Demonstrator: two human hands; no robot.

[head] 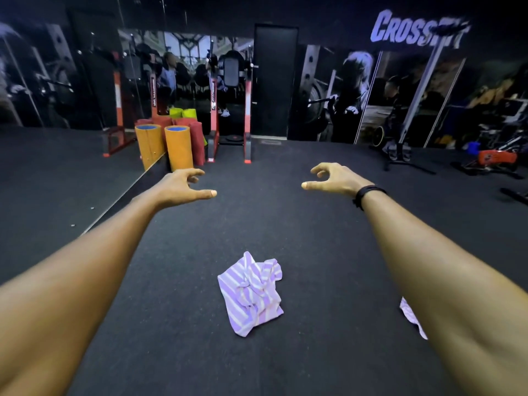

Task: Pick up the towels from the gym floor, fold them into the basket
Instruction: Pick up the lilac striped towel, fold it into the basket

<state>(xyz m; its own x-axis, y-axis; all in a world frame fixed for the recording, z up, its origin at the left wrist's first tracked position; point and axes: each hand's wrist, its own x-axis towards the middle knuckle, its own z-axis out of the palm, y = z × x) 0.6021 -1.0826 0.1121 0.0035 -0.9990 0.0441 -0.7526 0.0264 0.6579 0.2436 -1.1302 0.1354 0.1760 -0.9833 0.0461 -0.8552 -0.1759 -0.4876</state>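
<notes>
Two orange rolled mats [178, 147] standing upright by the mirror wall [71, 90], red rolled mats [197, 141] and yellow-green ones [183, 112] sitting behind them. Red-and-black rack [230, 110] standing beside a black door [274, 81]. CrossFit lettering [414, 31] showing above the wall mural [357, 95]. Dark rubber floor [285, 212] running throughout.

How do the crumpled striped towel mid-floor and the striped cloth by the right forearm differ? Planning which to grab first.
The crumpled purple-and-white striped towel lies in full view between the arms; the striped cloth is mostly hidden behind the right forearm, only an edge showing. Both rest on the dark gym floor, untouched.
</notes>
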